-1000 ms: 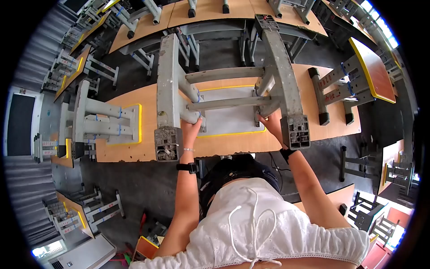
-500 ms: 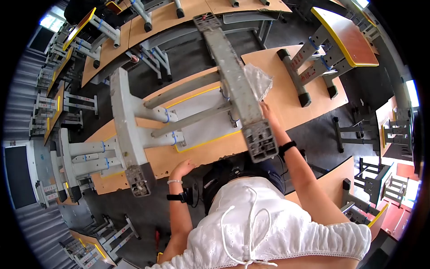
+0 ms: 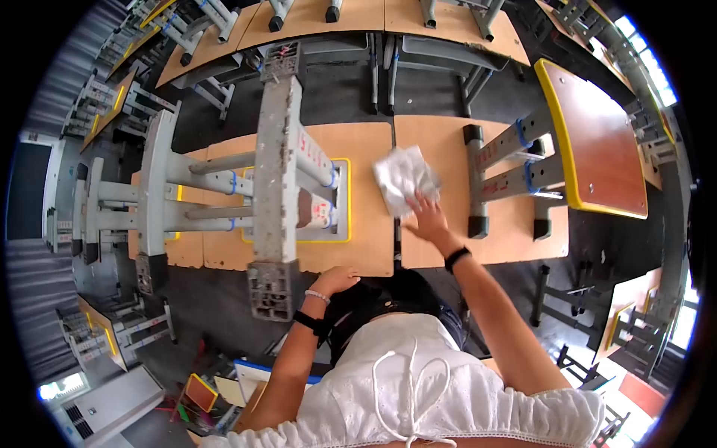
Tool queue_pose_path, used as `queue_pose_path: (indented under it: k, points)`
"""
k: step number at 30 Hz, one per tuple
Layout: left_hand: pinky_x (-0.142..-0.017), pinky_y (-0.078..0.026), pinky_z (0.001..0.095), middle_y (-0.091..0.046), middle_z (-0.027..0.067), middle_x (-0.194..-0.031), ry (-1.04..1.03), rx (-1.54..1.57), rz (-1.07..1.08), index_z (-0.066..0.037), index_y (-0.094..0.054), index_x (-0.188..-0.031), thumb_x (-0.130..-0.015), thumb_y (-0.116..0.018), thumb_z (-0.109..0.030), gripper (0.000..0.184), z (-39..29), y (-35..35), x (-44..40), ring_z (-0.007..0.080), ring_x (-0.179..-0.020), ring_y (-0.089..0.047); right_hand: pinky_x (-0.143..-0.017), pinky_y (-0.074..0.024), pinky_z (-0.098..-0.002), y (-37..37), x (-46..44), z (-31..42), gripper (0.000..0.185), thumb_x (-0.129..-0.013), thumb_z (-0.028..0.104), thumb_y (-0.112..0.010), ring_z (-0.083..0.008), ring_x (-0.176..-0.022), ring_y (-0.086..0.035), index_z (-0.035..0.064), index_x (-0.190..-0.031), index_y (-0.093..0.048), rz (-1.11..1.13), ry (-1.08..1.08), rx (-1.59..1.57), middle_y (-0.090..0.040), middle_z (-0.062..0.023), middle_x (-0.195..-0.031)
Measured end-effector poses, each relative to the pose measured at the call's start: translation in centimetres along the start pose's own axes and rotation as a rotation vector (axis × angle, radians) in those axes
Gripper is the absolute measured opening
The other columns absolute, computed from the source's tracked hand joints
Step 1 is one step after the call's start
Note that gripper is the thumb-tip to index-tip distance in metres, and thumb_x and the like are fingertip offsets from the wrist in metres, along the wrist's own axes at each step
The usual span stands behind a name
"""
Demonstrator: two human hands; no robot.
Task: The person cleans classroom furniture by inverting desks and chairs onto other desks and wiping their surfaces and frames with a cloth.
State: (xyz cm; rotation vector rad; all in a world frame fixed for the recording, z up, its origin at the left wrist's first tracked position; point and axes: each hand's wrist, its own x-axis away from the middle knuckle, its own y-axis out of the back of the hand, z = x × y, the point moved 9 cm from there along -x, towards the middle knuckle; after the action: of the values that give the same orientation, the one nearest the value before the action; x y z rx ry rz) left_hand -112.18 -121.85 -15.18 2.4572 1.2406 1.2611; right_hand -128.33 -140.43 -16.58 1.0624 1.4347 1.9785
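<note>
My right hand (image 3: pixel 432 222) presses a crumpled, shiny white cloth (image 3: pixel 407 179) against the tabletop, fingers over its near edge. Beneath it runs the seam between two light wooden desks (image 3: pixel 370 216). At the near edge of the desk, my left hand (image 3: pixel 337 280) rests with fingers loosely bent and nothing held. An upturned stool (image 3: pixel 275 179) with a grey metal frame stands on the desk to the left, its yellow-rimmed seat face down and its foot bar up towards me. To the right of the cloth is another upturned stool (image 3: pixel 515 168), whose brown seat shows.
A further upturned stool (image 3: pixel 155 194) stands at the left. Across the dark floor aisle (image 3: pixel 336 93), another row of desks (image 3: pixel 358 22) carries more stools. Behind me at lower left are a white cabinet (image 3: pixel 108 403) and assorted items on the floor.
My view has shifted right, so the near stool appears further left. My right hand and the cloth, partly hidden behind the stool's bar before, now lie in plain sight over the desk seam.
</note>
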Motion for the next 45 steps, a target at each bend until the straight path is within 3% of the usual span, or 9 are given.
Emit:
queue_pose_path:
  k: [5, 10, 13, 18, 23, 29, 39, 43, 45]
  points:
    - [-0.08, -0.044, 0.0384, -0.056, 0.0182, -0.105, -0.253, -0.08, -0.392, -0.004, -0.05, -0.114, -0.076, -0.06, -0.024, 0.044, -9.8, 2.4, -4.9, 0.0332, -0.096, -0.054, -0.101, -0.0243, -0.0493, -1.7, 10.3, -3.1, 0.073, -0.074, 0.052, -0.056, -0.0277, -0.128, -0.024, 0.0198, -0.134, -0.029, -0.032, -0.06, -0.102, -0.022, -0.011, -0.141]
    - [-0.098, -0.031, 0.0447, -0.026, 0.0174, -0.137, -0.39, -0.456, -0.47, -0.007, -0.037, -0.128, -0.076, -0.06, -0.029, 0.06, -18.2, 1.1, -10.0, 0.0308, -0.123, -0.033, -0.099, -0.0261, -0.0486, -1.9, 12.7, -4.4, 0.073, -0.074, 0.049, -0.057, -0.0295, -0.127, -0.025, 0.0167, -0.133, -0.03, 0.008, -0.123, -0.101, -0.022, -0.0131, -0.141]
    - [-0.1, -0.025, 0.0503, -0.019, 0.0158, -0.14, -0.335, -0.683, -0.64, -0.005, -0.036, -0.128, -0.074, -0.062, -0.031, 0.066, -18.5, 1.2, -15.3, 0.0276, -0.128, -0.025, -0.1, -0.0258, -0.0476, -1.2, 9.5, -5.1, 0.073, -0.075, 0.048, -0.057, -0.0312, -0.128, -0.024, 0.013, -0.133, -0.03, -0.07, -0.217, -0.112, -0.021, -0.0161, -0.14]
    - [-0.103, -0.015, 0.0531, -0.022, 0.0071, -0.141, -0.147, -0.759, -0.742, -0.009, -0.037, -0.129, -0.084, -0.043, -0.02, 0.047, -17.3, 8.5, -24.7, 0.0254, -0.13, -0.023, -0.102, -0.0253, -0.0421, 2.0, 0.1, -7.2, 0.078, -0.075, 0.047, -0.057, -0.0372, -0.128, -0.021, 0.0058, -0.134, -0.026, 0.011, -0.319, -0.066, -0.016, -0.0235, -0.14]
    - [-0.103, -0.015, 0.0529, -0.026, 0.0083, -0.14, -0.067, -0.561, -0.888, -0.013, -0.036, -0.13, -0.081, -0.048, -0.027, 0.052, -16.4, 15.1, -30.3, 0.0256, -0.128, -0.027, -0.098, -0.0303, -0.047, 0.6, -10.3, -11.6, 0.082, -0.068, 0.048, -0.063, -0.0374, -0.126, -0.026, 0.0055, -0.131, -0.033, -0.309, -0.159, -0.067, -0.022, -0.0218, -0.138]
    - [-0.103, -0.009, 0.0564, -0.025, 0.0068, -0.141, 0.103, -0.582, -0.794, -0.012, -0.035, -0.131, -0.081, -0.048, -0.026, 0.053, -16.1, 18.8, -30.3, 0.0218, -0.13, -0.022, -0.096, -0.029, -0.0524, 5.9, -11.1, -11.8, 0.082, -0.066, 0.052, -0.062, -0.0321, -0.127, -0.025, 0.0143, -0.132, -0.033, -0.106, -0.258, -0.28, -0.021, -0.0147, -0.141]
    - [-0.1, -0.011, 0.0616, -0.027, 0.0131, -0.138, 0.009, -0.582, -0.737, -0.008, -0.04, -0.126, -0.079, -0.05, -0.014, 0.048, -13.9, 7.3, -16.9, 0.0253, -0.129, -0.025, -0.097, -0.0295, -0.048, 1.3, 3.6, -2.3, 0.088, -0.067, 0.048, -0.066, -0.0309, -0.125, -0.028, 0.0151, -0.136, -0.021, 0.213, 0.044, 0.03, -0.027, -0.0174, -0.137]
    - [-0.1, -0.013, 0.061, -0.028, 0.0143, -0.136, -0.163, -0.53, -0.576, -0.01, -0.039, -0.127, -0.073, -0.061, -0.019, 0.058, -15.0, -1.7, -12.5, 0.0256, -0.126, -0.029, -0.098, -0.0273, -0.0492, -0.9, 11.9, -1.6, 0.065, -0.069, 0.037, -0.065, -0.031, -0.118, -0.034, 0.0121, -0.124, -0.041, 0.428, 0.008, -0.237, -0.039, -0.0164, -0.124]
    - [-0.1, -0.014, 0.0604, -0.027, 0.014, -0.136, -0.182, -0.486, -0.501, -0.009, -0.04, -0.126, -0.071, -0.063, -0.02, 0.061, -16.1, -4.0, -11.6, 0.0265, -0.125, -0.031, -0.099, -0.0259, -0.0484, -0.8, 13.5, -2.7, 0.058, -0.068, 0.034, -0.066, -0.0306, -0.116, -0.035, 0.0108, -0.118, -0.046, 0.221, -0.004, -0.09, -0.042, -0.0154, -0.119]
